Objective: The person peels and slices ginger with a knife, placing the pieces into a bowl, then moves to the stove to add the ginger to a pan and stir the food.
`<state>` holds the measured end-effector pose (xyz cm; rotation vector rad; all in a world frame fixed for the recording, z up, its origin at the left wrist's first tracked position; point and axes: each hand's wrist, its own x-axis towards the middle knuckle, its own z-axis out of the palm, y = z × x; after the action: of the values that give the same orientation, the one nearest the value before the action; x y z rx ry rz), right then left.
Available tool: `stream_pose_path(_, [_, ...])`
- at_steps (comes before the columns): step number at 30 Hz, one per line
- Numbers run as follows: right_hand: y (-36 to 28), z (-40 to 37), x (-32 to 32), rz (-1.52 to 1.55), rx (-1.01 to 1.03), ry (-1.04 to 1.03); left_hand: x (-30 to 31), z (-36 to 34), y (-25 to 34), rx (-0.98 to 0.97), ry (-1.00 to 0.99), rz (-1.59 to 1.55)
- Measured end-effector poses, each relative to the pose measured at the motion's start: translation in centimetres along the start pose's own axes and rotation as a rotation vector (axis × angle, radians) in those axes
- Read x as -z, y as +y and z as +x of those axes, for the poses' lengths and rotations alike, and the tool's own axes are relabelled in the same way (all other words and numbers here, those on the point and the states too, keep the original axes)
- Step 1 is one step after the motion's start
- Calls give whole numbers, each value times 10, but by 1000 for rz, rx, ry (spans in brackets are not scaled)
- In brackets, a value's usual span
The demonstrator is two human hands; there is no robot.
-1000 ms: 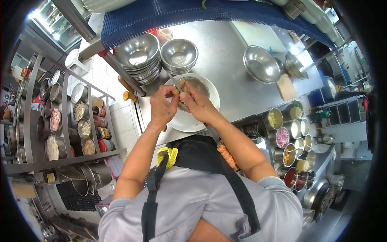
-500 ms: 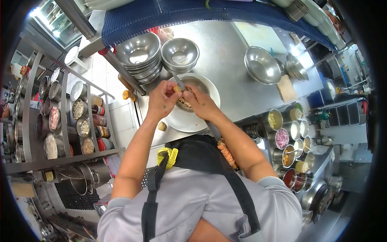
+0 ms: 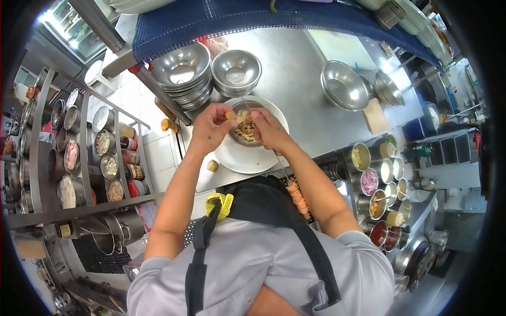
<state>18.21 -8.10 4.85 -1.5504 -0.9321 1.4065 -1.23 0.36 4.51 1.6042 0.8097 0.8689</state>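
My left hand [image 3: 212, 129] is closed, pinching a small yellow piece of ginger [image 3: 230, 115] between thumb and fingertips. My right hand [image 3: 270, 129] grips a long knife far from its handle; the thin blade [image 3: 281, 165] shows edge-on below the hand, and the orange-wrapped handle [image 3: 298, 199] points back toward my body. Both hands are over a metal bowl [image 3: 266, 108] with tan peelings [image 3: 245, 131] in it. The bowl sits in a wide white dish [image 3: 240, 160]. Another ginger piece [image 3: 212, 165] lies left of the dish, near the table edge.
Stacked metal bowls [image 3: 182, 68] and a second stack [image 3: 236, 71] stand behind the dish. More bowls [image 3: 345, 84] and a white cutting board [image 3: 340, 50] are at the back right. Ingredient pots [image 3: 369, 180] line the right; a shelf rack [image 3: 37, 137] stands left.
The knife has turned so its blade now shows edge-on rather than flat. My right hand has shifted slightly right, away from the ginger, and more peelings show in the bowl.
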Motion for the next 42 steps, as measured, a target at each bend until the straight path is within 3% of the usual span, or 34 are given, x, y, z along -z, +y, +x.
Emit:
stream_pose_path(3, [-6,-5,0,232,-150,16,5,3,-9,132,-17,-259])
stream_pose_path(6, [-10,-12,-4,363,-144,-175,-2,7,-9,272,37,-417])
stream_pose_path(13, [-19,-19,-9,338,-92,-171,-16,12,-31,508,55,-907])
stream_pose_path(18, [-17,-14,-9,134,-37,-49,-17,12,-30,583,39,-947])
stream_pose_path(21, [-14,-14,-16,-19,159,20,-23,11,-14,549,48,-933])
stream_pose_path(25, [1,-9,-17,-150,266,69,-21,12,-17,479,37,-926])
stream_pose_path(28, [11,-4,-18,-320,350,91,-17,12,-25,531,66,-945])
stream_pose_path(33, [2,-15,-19,-386,321,88,-12,7,-36,529,-18,-981])
stream_pose_path(39, [13,-12,-24,-545,557,214,-16,1,-37,571,-5,-936])
stream_pose_path(42, [4,-19,-26,-487,452,189,-20,-3,-39,595,-22,-901])
